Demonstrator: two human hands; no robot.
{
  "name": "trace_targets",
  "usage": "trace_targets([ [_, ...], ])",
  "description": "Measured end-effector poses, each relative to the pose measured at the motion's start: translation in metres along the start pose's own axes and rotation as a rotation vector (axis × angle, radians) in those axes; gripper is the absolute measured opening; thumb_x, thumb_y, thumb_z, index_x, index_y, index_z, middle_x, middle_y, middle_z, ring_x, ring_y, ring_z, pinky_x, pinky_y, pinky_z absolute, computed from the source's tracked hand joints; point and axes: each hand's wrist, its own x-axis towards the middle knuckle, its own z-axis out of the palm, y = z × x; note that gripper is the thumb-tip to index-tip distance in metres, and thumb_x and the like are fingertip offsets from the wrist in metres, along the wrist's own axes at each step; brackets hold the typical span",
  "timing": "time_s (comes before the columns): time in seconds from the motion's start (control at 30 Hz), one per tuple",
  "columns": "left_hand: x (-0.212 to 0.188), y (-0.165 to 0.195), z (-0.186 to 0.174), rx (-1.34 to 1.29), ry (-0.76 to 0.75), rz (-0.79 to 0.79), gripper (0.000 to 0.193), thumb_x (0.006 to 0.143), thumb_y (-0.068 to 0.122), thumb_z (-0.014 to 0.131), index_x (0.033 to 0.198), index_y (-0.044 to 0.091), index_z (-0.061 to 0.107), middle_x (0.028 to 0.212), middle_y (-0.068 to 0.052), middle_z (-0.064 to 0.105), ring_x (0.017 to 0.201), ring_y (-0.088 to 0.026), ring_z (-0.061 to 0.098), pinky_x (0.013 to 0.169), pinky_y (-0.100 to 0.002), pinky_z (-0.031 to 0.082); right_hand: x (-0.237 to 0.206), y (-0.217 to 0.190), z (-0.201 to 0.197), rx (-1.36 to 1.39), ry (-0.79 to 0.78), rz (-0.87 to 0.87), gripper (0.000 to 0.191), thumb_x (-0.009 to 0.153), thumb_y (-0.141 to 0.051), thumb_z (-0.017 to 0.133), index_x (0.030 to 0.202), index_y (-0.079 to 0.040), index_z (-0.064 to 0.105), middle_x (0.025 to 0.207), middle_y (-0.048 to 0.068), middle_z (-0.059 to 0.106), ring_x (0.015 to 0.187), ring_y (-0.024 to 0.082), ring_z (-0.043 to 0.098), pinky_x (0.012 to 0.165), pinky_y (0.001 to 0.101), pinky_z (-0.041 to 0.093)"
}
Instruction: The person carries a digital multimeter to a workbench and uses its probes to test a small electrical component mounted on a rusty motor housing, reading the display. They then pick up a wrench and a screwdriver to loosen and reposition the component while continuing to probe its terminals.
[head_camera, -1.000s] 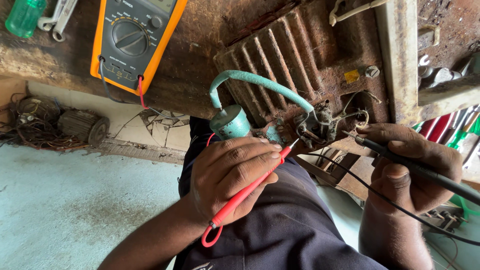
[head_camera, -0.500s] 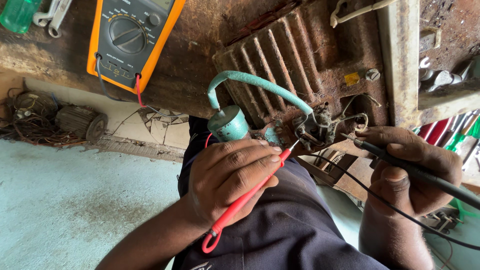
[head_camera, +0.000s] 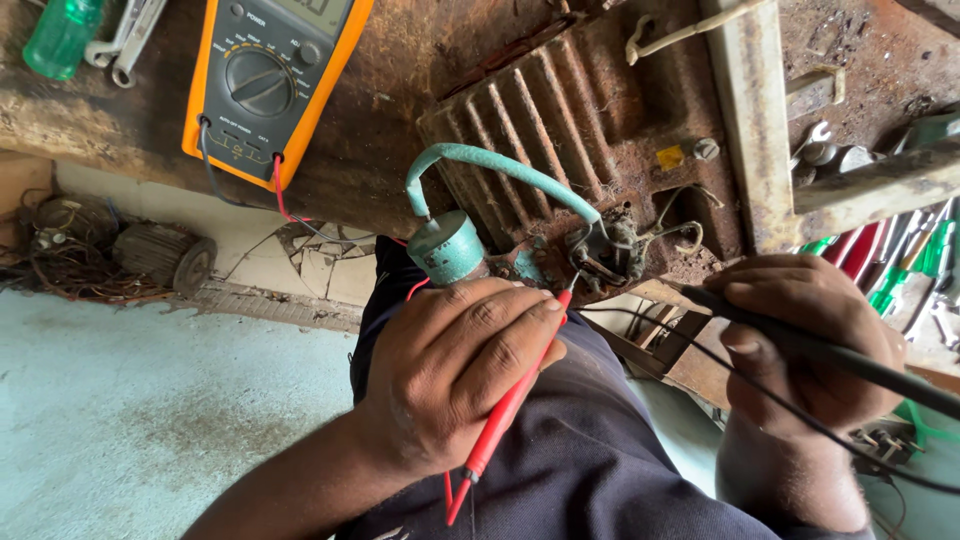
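So both meter leads are already picked up and brought to the work, and the probing itself looks like it's underway rather than finished, judging by how things sit. Nearest the camera, the left hand (head_camera: 455, 375) is curled tight around the red probe (head_camera: 510, 405), fingers fully wrapped, with the tip pushed up against the wire cluster (head_camera: 605, 250) on the rusty finned motor housing (head_camera: 570, 130). Just right of that cluster, the right hand (head_camera: 810, 340) is closed around the black probe (head_camera: 800, 340), pinched pen-style under the thumb; whether its tip is actually touching a terminal can't be told. A teal capacitor (head_camera: 447, 247) with its teal sleeved lead is seen just left of the cluster. Further out, up and left of the housing, the orange multimeter (head_camera: 270, 80) is laid on the bench with both leads plugged in, though the screen is cut off, so no reading can be checked. A green bottle (head_camera: 60, 35) is parked well left of that.
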Motion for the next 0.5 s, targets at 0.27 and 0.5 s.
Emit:
trace_targets([
  [0.27, -0.001, -0.002, 0.0, 0.024, -0.046, -0.005, 0.039, 0.099, 0.016, 0.08, 0.13, 0.001, 0.063, 0.079, -0.001, 0.062, 0.071, -0.017, 0.058, 0.062, -0.034, 0.044, 0.01, 0.0, -0.003, -0.093, -0.08, 0.017, 0.026, 0.106, -0.016, 0.075, 0.115, 0.005, 0.063, 0.099, 0.017, 0.072, 0.093, 0.028, 0.076, 0.084, 0.034, 0.063],
  [0.5, -0.004, -0.001, 0.001, 0.015, -0.035, -0.018, 0.04, 0.096, 0.014, 0.081, 0.13, 0.001, 0.063, 0.076, -0.001, 0.059, 0.066, -0.018, 0.055, 0.06, -0.034, 0.044, 0.015, -0.006, -0.004, -0.119, -0.115, 0.113, 0.028, 0.104, -0.02, 0.079, 0.11, 0.005, 0.067, 0.098, 0.015, 0.072, 0.094, 0.026, 0.074, 0.084, 0.03, 0.059],
])
